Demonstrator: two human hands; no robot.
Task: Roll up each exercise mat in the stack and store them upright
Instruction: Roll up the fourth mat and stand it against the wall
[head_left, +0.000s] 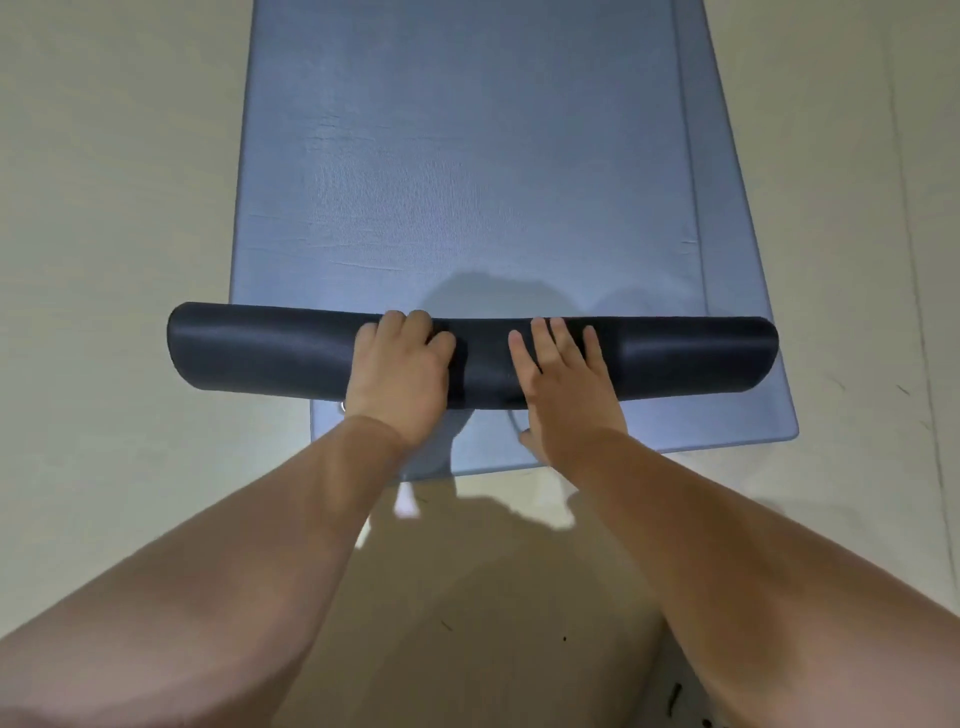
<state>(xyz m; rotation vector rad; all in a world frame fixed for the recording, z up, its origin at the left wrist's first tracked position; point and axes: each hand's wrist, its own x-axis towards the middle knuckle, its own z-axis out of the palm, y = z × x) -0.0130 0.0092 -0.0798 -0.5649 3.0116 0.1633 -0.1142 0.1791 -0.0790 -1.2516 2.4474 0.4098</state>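
The mat (467, 156) on top of the stack is blue-grey and lies flat on the floor (104, 208), running away from you, with its near end wound into a dark roll (270, 353) that lies crosswise in front of you. The roll sits on a lower mat (748, 312), a little back from that mat's near edge, and its left end reaches out past the lower mat's left edge, over bare floor. The lower mat is the same colour and sits askew under the top one, so you see a strip of it along the right edge and its near right corner sticking out beyond the roll. Your left hand (402, 374) is on the middle of the roll, just left of centre, with a closed grip: the fingers are curled over the top of the roll and the knuckles are raised. Your right hand (563, 384) is just beside it, right of centre, and has no grip at all: the fingers are straight and spread, and lie flat on the roll, with the thumb down by the lower mat's near edge. The two hands are close together but apart. Both forearms are bare, and their shadows fall on the mats and on the floor below the near edge.
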